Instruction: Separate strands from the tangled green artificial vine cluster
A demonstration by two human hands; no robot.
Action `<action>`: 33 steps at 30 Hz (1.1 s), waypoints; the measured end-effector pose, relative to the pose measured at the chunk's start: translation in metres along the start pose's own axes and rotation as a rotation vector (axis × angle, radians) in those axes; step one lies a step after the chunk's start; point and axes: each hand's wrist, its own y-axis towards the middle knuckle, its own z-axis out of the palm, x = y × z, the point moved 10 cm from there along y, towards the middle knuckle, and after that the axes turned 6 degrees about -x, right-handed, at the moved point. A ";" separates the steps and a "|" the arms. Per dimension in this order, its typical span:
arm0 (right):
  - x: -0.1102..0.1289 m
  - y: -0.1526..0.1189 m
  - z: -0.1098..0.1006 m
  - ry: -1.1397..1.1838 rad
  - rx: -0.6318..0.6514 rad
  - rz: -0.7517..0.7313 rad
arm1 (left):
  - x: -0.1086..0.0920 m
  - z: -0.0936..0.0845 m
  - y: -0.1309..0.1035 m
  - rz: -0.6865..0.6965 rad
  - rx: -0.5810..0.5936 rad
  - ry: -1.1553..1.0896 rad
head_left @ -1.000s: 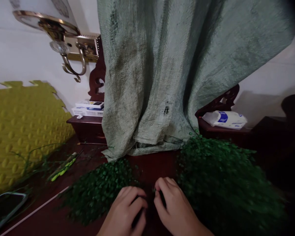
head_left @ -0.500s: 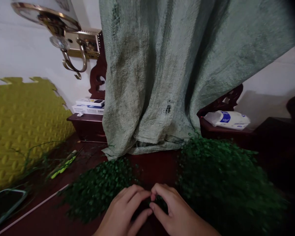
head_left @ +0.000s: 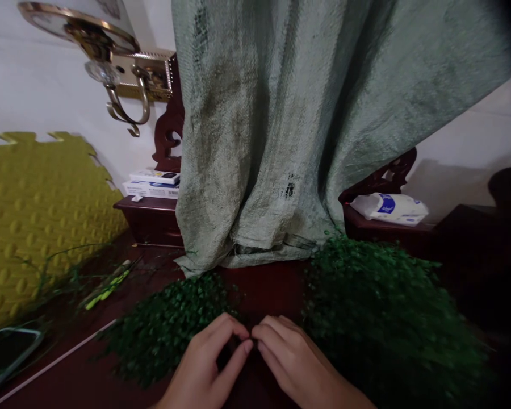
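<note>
Close together at the bottom centre, my left hand (head_left: 213,360) and my right hand (head_left: 292,355) meet at the fingertips. The left thumb and forefinger are pinched. The right fingers are pressed together too, their tips almost touching the left ones. Whatever lies in the pinch is too small and dark to name. Left of my hands sits a smaller heap of green leafy sprigs (head_left: 170,326), partly behind my left hand. A larger, bushier heap of green leafy stems (head_left: 387,318) lies to the right of my right hand.
A greyish-green woven sack (head_left: 259,142) hangs behind the dark red wooden surface (head_left: 264,289). To the left are a yellow foam mat (head_left: 38,216), a pale thin rod (head_left: 59,360) and small white boxes (head_left: 153,187). A tissue pack (head_left: 394,208) rests at right; a wall lamp (head_left: 97,42) juts out above.
Both hands have shifted slightly left. The right thumb and forefinger, apart before, are now closed together, and the left pinch has tightened. The plant heaps look the same.
</note>
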 end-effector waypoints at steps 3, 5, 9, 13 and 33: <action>-0.003 0.000 0.000 0.019 0.009 0.025 | 0.006 -0.009 0.009 -0.007 0.004 0.082; -0.004 0.000 -0.001 0.045 0.019 0.047 | 0.012 -0.015 0.017 0.012 0.034 0.184; -0.004 0.001 -0.003 0.099 0.060 0.091 | 0.022 -0.029 0.029 0.083 0.031 0.366; -0.006 0.003 -0.003 0.108 0.082 0.096 | 0.025 -0.033 0.032 0.110 0.036 0.430; 0.001 0.002 -0.016 -0.204 -0.120 -0.047 | 0.015 -0.034 0.033 0.220 0.068 0.574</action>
